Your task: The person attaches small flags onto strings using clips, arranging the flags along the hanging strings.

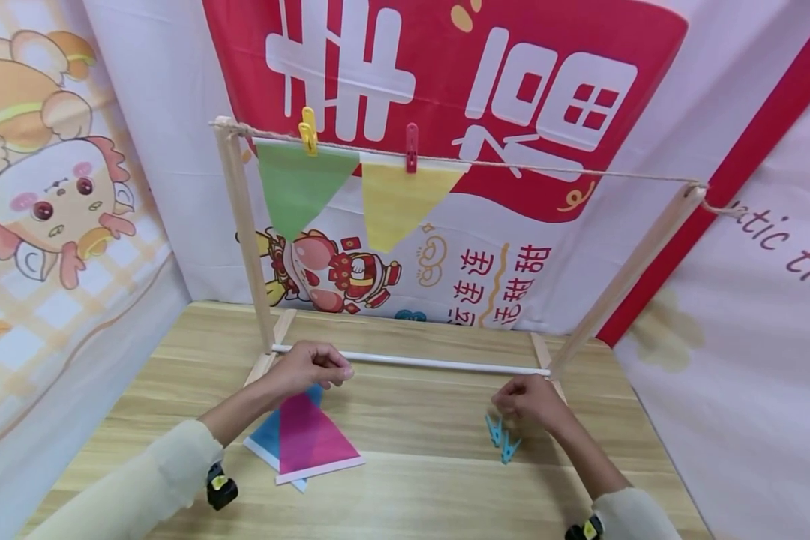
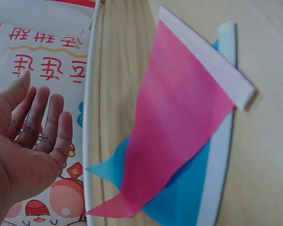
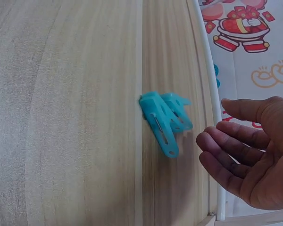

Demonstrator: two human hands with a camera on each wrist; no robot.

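Observation:
My left hand (image 1: 313,365) hovers above a magenta pennant (image 1: 310,439) that lies across a blue pennant (image 1: 265,435) on the table. Its fingers are loosely bent in the left wrist view and hold nothing. Two teal clothespins (image 3: 161,123) lie together on the wood, with my right hand (image 1: 532,401) just beyond them. Slightly curled and apart from the clothespins, the right fingers (image 3: 231,150) are bare. Overhead, a green pennant (image 1: 304,187) and a yellow pennant (image 1: 405,202) hang on a rope (image 1: 547,167). A yellow clothespin (image 1: 308,133) and a red clothespin (image 1: 412,148) clip them there.
Two wooden posts (image 1: 246,232) carry the rope, joined low down by a white rod (image 1: 432,362) between my hands and the backdrop. Wooden feet (image 1: 283,324) brace the posts. Printed cloth (image 1: 715,360) stands around the table (image 1: 412,495) at the back and both sides.

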